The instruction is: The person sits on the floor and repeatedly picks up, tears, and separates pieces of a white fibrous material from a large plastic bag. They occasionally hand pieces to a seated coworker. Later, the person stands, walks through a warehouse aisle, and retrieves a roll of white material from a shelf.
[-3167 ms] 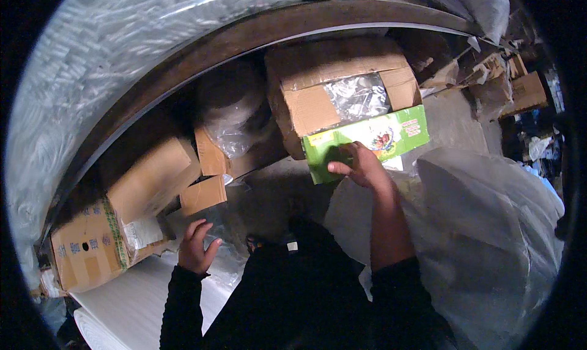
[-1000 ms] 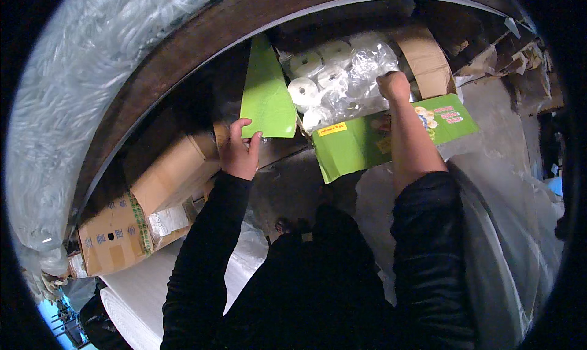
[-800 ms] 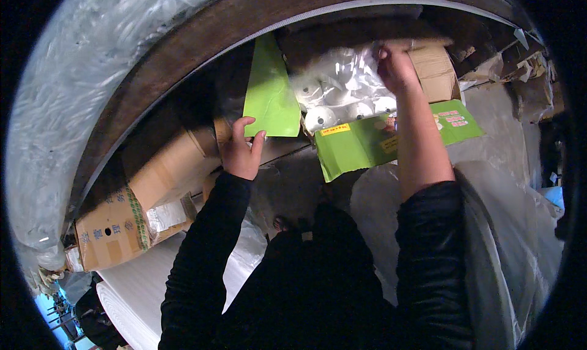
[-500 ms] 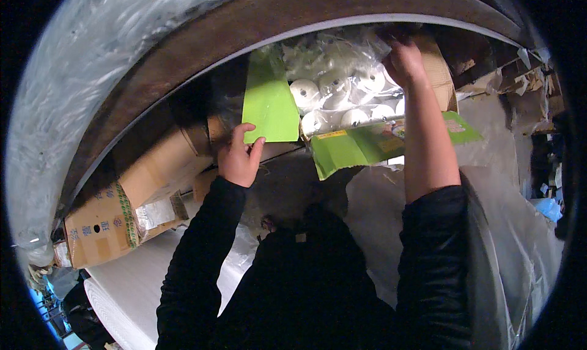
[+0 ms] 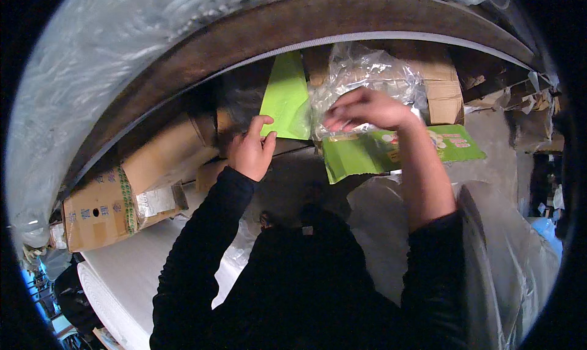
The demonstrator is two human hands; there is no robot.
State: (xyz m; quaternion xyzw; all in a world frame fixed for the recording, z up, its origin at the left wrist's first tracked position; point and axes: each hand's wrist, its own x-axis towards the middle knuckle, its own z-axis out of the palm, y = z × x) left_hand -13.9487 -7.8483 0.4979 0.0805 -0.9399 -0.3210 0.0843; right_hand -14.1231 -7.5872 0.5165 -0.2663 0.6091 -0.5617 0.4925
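A cardboard box with bright green flaps stands open under the dark curved edge. Its left flap (image 5: 286,108) is folded outward, and my left hand (image 5: 251,151) rests at that flap's lower left corner, index finger and thumb apart. Crumpled clear plastic film (image 5: 373,74) covers the box opening and hides most of what lies below it. Above the film's near part is my right hand (image 5: 374,109), fingers bent and smeared by motion; whether they pinch the film cannot be made out. The printed green front flap (image 5: 361,154) hangs toward me, partly behind my right forearm.
Brown cartons (image 5: 98,212) lie on the left, above a large white roll (image 5: 122,276). A dark curved edge (image 5: 306,19) with translucent sheeting (image 5: 122,32) spans the top. Grey plastic sheeting (image 5: 507,258) drapes at the right. A plain cardboard flap (image 5: 444,93) stands at the box's right.
My right hand has come back from the box's far right corner to its near middle. The film now covers the white rolls that showed before. My left hand stays at the left flap.
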